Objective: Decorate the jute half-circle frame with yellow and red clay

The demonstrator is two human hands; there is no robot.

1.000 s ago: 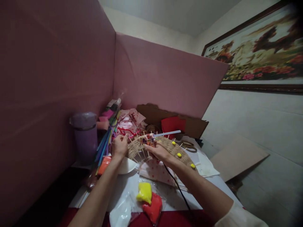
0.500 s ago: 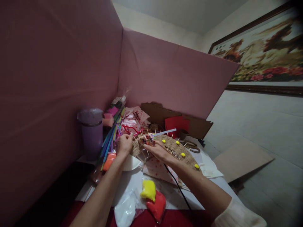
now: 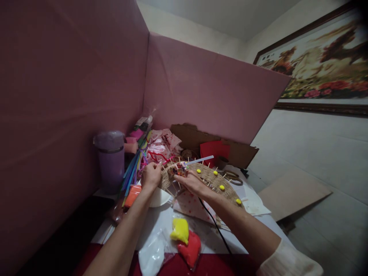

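Observation:
An arched piece woven of brown twine on thin wooden sticks (image 3: pixel 230 189), shaped like a fan, lies before me with yellow dots along it. My left hand (image 3: pixel 151 176) is closed at its left end, fingertips pinched at the edge; exactly what they grip is too small to tell. In my right hand (image 3: pixel 194 182) is a patterned hot glue gun (image 3: pixel 180 168), held over the weave's left part. A translucent glue stick (image 3: pixel 201 160) juts from its back, and a black cord (image 3: pixel 214 220) runs down toward me. Pink dotted fabric (image 3: pixel 192 205) lies under the arch.
Yellow (image 3: pixel 180 230), red (image 3: pixel 190 249) and white clay packs (image 3: pixel 151 255) lie in front. An orange pack (image 3: pixel 132 196), colored pipe cleaners (image 3: pixel 132 170) and a purple cup (image 3: pixel 111 165) stand left. Scissors (image 3: pixel 234 177) rest at right. Pink panels (image 3: pixel 212 88) rise behind.
Almost nothing differs. Both hands keep their places at the woven piece, and the view has shifted very slightly.

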